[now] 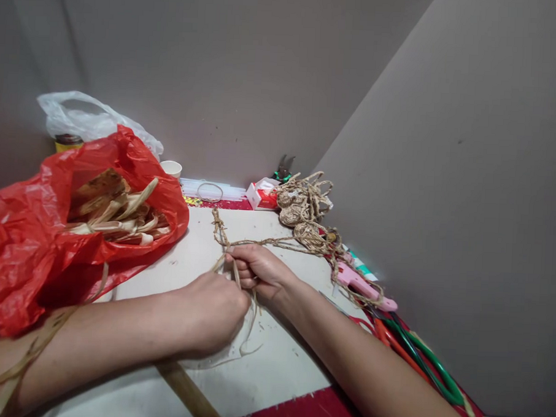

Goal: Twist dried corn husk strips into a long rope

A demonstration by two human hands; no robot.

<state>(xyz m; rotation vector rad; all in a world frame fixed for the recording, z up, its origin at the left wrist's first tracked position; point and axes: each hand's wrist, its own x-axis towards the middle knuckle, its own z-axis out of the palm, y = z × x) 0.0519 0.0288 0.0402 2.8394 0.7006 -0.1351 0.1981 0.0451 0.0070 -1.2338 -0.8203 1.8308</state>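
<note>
My right hand point(260, 270) is closed, its thumb and finger pinching the near end of a twisted straw cord point(219, 229) at the middle of the white board. From there another length of cord point(271, 241) runs right toward the bundles. Closed in a fist, my left hand point(216, 310) sits just nearer and to the left, with pale dried fibre strips point(236, 271) running between the two hands. Thin loose strands point(249, 333) hang below them. What lies inside the left fist is hidden, but a strip leads into it.
A red plastic bag point(22, 252) of dried husk strips point(125, 217) stands left, before a clear bag point(86, 117) and a white cup point(171, 168). Behind are a tissue box point(262, 194) and pliers point(283, 167). Coiled cord point(301, 203), a pink glue gun point(364, 287) and green-handled scissors point(437, 369) line the right.
</note>
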